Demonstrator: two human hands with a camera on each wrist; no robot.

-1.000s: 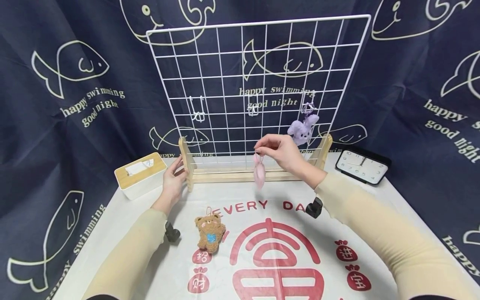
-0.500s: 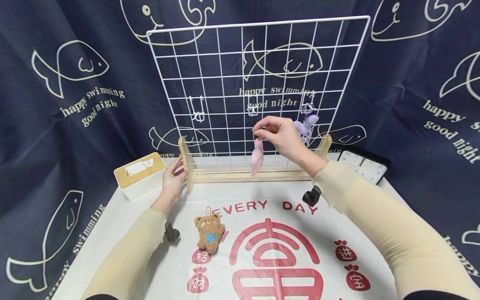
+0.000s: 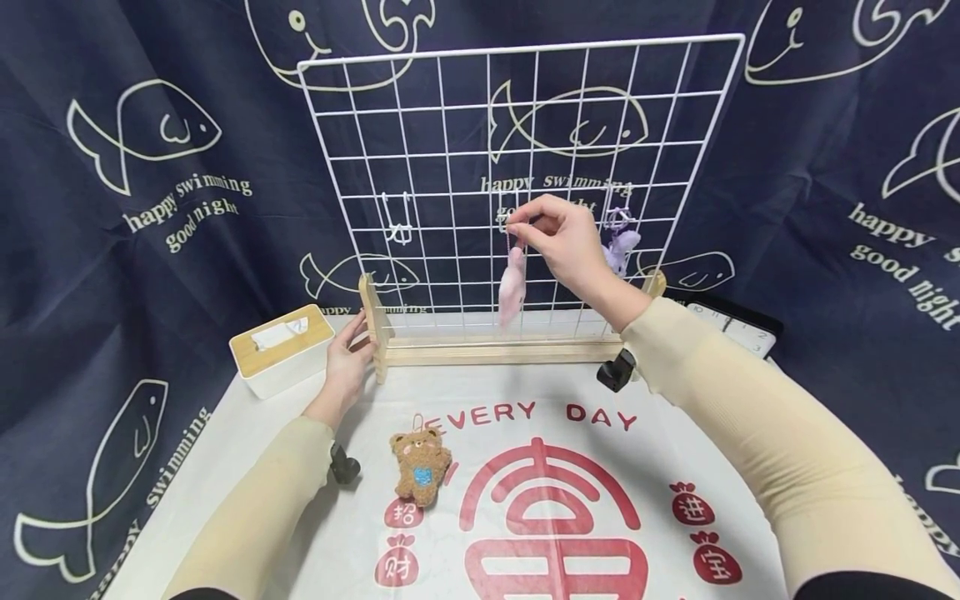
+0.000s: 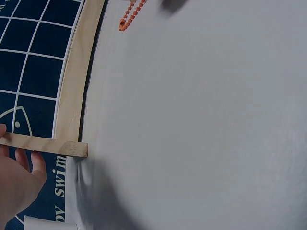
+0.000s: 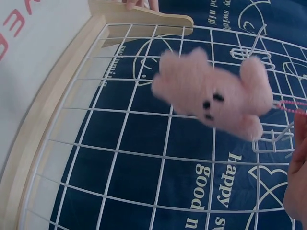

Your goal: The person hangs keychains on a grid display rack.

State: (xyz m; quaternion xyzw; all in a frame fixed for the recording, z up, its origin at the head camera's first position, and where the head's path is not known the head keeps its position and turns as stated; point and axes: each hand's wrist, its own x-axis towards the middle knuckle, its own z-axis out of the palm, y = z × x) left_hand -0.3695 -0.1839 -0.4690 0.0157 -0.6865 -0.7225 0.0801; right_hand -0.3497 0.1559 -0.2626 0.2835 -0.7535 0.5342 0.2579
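White wire grid [image 3: 517, 50]: middle hook [image 5: 274, 139] largely concealed by the right hand [image 3: 561, 242] in the head view; right wooden foot [image 3: 657, 285] mostly behind that arm. Pink plush charm [image 5: 211, 96], before the grid: blurred in the right wrist view, its pink bead chain [image 5: 290, 101] cut by the right edge. Purple plush charm [image 3: 621, 250], on the grid's right part: partly covered by the same hand. Desk clock [image 3: 738, 329], right of the grid: lower face under the sleeve [image 3: 720, 408]. Tissue box [image 4: 48, 224], left of the grid: cropped by the left wrist view's bottom edge. Orange bead chain [image 4: 123, 25], in front of the grid: cut by that view's top edge.
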